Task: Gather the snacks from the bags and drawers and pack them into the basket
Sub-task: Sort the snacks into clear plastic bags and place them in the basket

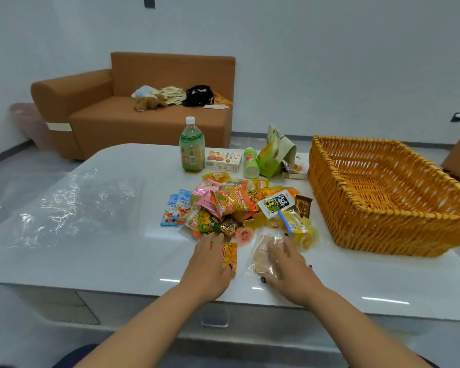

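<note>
Your left hand (210, 257) lies flat, fingers spread, on a glossy orange packet (230, 257); your right hand (287, 264) presses a clear crinkly pouch (262, 254) near the white table's (117, 261) front edge. The woven wicker basket (383, 197) sits at the right edge.

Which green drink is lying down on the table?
The small green bottle beside the biscuit box. The big bottle with the white cap stands upright.

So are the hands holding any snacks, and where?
Neither clearly grips anything. The left hand rests flat on the near edge of an orange packet; the right hand lies flat across a clear packet.
</note>
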Demonstrator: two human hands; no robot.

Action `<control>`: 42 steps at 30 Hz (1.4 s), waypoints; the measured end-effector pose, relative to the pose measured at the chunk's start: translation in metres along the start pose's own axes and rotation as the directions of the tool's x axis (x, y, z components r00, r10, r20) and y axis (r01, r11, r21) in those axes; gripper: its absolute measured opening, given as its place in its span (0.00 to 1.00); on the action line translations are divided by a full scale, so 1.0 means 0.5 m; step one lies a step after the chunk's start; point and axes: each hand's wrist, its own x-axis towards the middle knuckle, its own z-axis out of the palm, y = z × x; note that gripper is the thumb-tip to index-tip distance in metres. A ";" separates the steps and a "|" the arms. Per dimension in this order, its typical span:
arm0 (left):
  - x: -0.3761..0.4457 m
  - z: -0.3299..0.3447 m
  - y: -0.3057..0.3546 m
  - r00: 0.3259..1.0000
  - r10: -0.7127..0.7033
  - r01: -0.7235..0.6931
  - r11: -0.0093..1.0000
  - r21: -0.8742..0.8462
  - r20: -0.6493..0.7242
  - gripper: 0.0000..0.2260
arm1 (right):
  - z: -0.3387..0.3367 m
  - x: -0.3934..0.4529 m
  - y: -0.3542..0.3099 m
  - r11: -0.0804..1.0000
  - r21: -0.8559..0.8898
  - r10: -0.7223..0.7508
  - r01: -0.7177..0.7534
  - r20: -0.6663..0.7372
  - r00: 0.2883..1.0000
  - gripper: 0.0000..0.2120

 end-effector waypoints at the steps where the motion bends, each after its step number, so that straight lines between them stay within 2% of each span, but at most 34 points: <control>1: 0.002 0.004 -0.004 1.000 -0.023 0.024 1.000 0.016 -0.013 0.31 | 0.005 -0.001 -0.002 1.000 -0.004 -0.015 0.015 -0.025 1.000 0.34; 4: 0.007 0.021 -0.014 0.994 -0.103 0.104 0.993 0.046 -0.026 0.30 | 0.023 -0.010 -0.005 0.999 -0.017 -0.035 0.033 -0.112 0.993 0.26; 8: 0.012 0.031 -0.018 0.980 -0.198 0.198 0.974 0.114 -0.006 0.29 | 0.072 -0.037 0.010 0.990 -0.067 -0.133 0.122 -0.202 0.970 0.25; 12: 0.019 0.029 -0.009 0.972 -0.233 0.233 0.954 0.190 -0.022 0.27 | 0.064 -0.048 0.029 0.979 -0.072 -0.199 0.190 -0.135 0.971 0.27; 14: 0.023 0.031 -0.002 0.960 -0.276 0.279 0.946 0.165 -0.041 0.29 | 0.046 -0.046 0.034 0.976 -0.039 -0.216 0.213 -0.085 0.973 0.29; 18: 0.034 0.034 0.015 0.854 -0.512 0.507 0.859 -0.072 -0.091 0.40 | 0.007 -0.053 0.042 0.970 0.072 -0.230 0.231 -0.031 0.973 0.37; 21: 0.033 0.037 0.029 0.794 -0.587 0.522 0.792 -0.317 -0.160 0.38 | -0.018 -0.071 0.038 0.971 0.101 -0.211 0.215 -0.051 0.976 0.38; 23: 0.029 0.033 0.032 0.757 -0.638 0.516 0.716 -0.471 -0.139 0.34 | -0.032 -0.085 0.031 0.962 0.169 -0.198 0.213 -0.102 0.975 0.36; 25: 0.017 0.030 0.028 0.754 -0.647 0.497 0.674 -0.547 -0.112 0.27 | -0.043 -0.095 0.023 0.949 0.249 -0.159 0.192 -0.146 0.976 0.33; 28: -0.003 0.018 0.021 0.796 -0.593 0.406 0.670 -0.621 -0.119 0.20 | -0.051 -0.103 0.004 0.927 0.318 -0.117 0.198 -0.255 0.960 0.28; 30: -0.011 -0.003 0.023 0.821 -0.562 0.341 0.624 -0.703 -0.101 0.17 | -0.048 -0.105 -0.017 0.904 0.373 -0.078 0.208 -0.334 0.939 0.25; 32: -0.019 -0.028 0.029 0.864 -0.497 0.273 0.593 -0.758 -0.078 0.12 | -0.041 -0.106 -0.047 0.855 0.477 -0.031 0.206 -0.350 0.936 0.24; 34: -0.038 -0.049 0.034 0.907 -0.413 0.202 0.594 -0.778 -0.080 0.08 | -0.033 -0.101 -0.084 0.789 0.589 0.000 0.175 -0.285 0.958 0.25; 35: -0.052 -0.057 0.033 0.920 -0.384 0.174 0.585 -0.792 -0.081 0.07 | -0.028 -0.097 -0.101 0.729 0.669 0.016 0.145 -0.229 0.973 0.25; 38: -0.081 -0.079 0.012 0.937 -0.340 0.113 0.513 -0.851 -0.081 0.07 | -0.023 -0.087 -0.131 0.456 0.889 0.050 0.039 -0.070 0.996 0.23; 40: -0.087 -0.089 -0.005 0.954 -0.292 0.091 0.489 -0.867 -0.064 0.07 | -0.026 -0.085 -0.134 0.295 0.955 0.012 -0.033 0.031 0.999 0.20; 42: -0.089 -0.088 -0.018 0.971 -0.237 0.100 0.496 -0.862 -0.024 0.08 | -0.014 -0.085 -0.127 0.195 0.978 -0.064 -0.078 0.092 0.994 0.20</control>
